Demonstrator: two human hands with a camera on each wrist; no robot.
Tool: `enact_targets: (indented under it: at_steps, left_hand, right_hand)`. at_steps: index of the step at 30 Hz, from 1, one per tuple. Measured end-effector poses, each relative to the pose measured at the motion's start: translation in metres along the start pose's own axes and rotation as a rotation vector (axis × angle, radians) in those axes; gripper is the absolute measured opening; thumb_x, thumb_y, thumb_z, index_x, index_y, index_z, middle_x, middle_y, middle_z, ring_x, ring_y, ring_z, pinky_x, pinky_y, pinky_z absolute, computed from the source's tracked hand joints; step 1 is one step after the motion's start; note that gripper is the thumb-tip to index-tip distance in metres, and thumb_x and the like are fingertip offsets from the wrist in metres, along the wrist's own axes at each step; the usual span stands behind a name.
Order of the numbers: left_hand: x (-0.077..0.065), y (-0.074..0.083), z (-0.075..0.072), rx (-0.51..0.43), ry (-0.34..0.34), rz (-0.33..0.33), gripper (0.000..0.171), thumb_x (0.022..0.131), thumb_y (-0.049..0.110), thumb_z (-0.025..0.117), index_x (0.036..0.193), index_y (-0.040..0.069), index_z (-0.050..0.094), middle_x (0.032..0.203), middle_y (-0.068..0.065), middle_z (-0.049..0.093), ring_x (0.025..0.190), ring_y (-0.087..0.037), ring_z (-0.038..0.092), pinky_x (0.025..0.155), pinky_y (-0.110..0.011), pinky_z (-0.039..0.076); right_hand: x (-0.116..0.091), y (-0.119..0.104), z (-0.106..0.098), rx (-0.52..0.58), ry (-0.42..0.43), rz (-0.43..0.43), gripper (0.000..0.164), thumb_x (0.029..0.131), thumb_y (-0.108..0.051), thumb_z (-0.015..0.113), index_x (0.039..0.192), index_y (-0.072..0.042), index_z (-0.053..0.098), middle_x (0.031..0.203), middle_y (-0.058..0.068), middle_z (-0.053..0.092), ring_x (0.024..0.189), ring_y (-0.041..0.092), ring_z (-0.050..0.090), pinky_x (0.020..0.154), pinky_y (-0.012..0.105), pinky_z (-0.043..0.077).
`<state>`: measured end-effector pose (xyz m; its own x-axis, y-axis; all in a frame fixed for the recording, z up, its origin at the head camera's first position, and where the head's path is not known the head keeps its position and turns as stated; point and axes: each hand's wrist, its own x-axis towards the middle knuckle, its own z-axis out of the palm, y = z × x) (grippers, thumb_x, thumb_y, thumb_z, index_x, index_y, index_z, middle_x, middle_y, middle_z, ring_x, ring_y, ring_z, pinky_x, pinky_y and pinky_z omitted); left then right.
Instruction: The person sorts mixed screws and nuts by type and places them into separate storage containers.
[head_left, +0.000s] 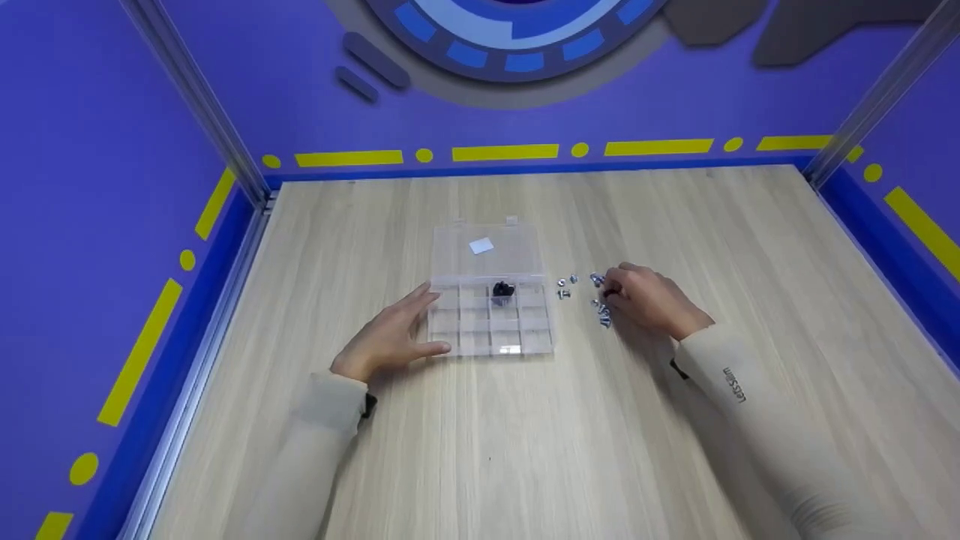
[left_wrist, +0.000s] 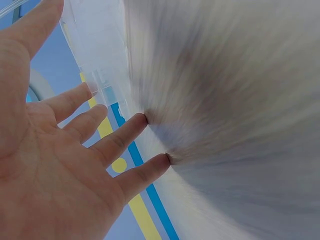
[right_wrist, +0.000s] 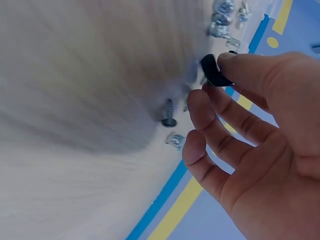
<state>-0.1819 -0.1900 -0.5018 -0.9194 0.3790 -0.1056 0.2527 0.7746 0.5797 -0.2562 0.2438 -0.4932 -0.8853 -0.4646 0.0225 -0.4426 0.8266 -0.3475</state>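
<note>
A clear plastic compartment box [head_left: 444,328] lies on the table with its lid [head_left: 450,259] folded back away from me. Several small black pieces [head_left: 502,290] are heaped in one of its rear compartments. My left hand [head_left: 390,336] is spread along the box's left side, thumb at the near corner and fingers reaching toward the hinge; it grips nothing. Right of the box, my right hand [head_left: 646,298] pinches a small curved black piece [right_wrist: 215,71] between thumb and forefinger, over loose metal screws [head_left: 604,318]. One screw [right_wrist: 169,114] lies below its fingertips in the right wrist view.
A few more metal fasteners [head_left: 563,294] lie between the box and my right hand. A white label [head_left: 481,246] is on the lid. The wooden table [head_left: 480,450] is bounded by blue-purple panels [head_left: 247,90] and metal corner posts [head_left: 199,90].
</note>
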Motion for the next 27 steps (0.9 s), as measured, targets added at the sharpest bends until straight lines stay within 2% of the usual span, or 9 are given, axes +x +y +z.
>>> enact_targets:
  at_steps: [5, 10, 21, 27]
  left_hand:
    - [0.0, 0.0, -0.001, -0.006, 0.007, 0.005, 0.096, 0.086, 0.054, 0.08, 0.161, 0.014, 0.036, 0.171, -0.004, 0.018, 0.154, -0.03, 0.024, 0.123, -0.051, 0.025]
    - [0.001, 0.001, -0.001, -0.009, 0.004, 0.011, 0.095, 0.086, 0.053, 0.08, 0.161, 0.014, 0.036, 0.171, -0.005, 0.018, 0.154, -0.031, 0.024, 0.123, -0.052, 0.025]
    - [0.0, 0.001, 0.0, 0.02, 0.001, 0.023, 0.095, 0.087, 0.055, 0.078, 0.161, 0.014, 0.035, 0.171, -0.004, 0.02, 0.153, -0.031, 0.027, 0.122, -0.051, 0.028]
    - [0.001, 0.002, 0.0, 0.032, -0.003, 0.002, 0.095, 0.087, 0.057, 0.077, 0.161, 0.016, 0.035, 0.171, -0.003, 0.019, 0.154, -0.029, 0.025, 0.123, -0.049, 0.026]
  right_hand:
    - [0.006, -0.011, -0.008, 0.012, 0.038, -0.045, 0.009, 0.092, -0.008, 0.076, 0.099, -0.008, 0.07, 0.097, 0.006, 0.067, 0.084, 0.022, 0.06, 0.074, 0.04, 0.053]
    - [0.013, -0.023, -0.015, 0.045, 0.084, -0.153, 0.011, 0.089, -0.001, 0.073, 0.089, -0.008, 0.065, 0.089, 0.005, 0.067, 0.079, 0.022, 0.061, 0.071, 0.038, 0.051]
    - [0.041, -0.066, -0.014, 0.019, 0.087, -0.26, 0.011, 0.092, -0.008, 0.076, 0.089, -0.009, 0.067, 0.088, 0.003, 0.068, 0.075, 0.018, 0.062, 0.064, 0.033, 0.052]
    - [0.059, -0.086, -0.006, 0.06, 0.101, -0.327, 0.008, 0.095, -0.01, 0.074, 0.09, -0.008, 0.068, 0.089, 0.004, 0.07, 0.078, 0.024, 0.067, 0.067, 0.035, 0.054]
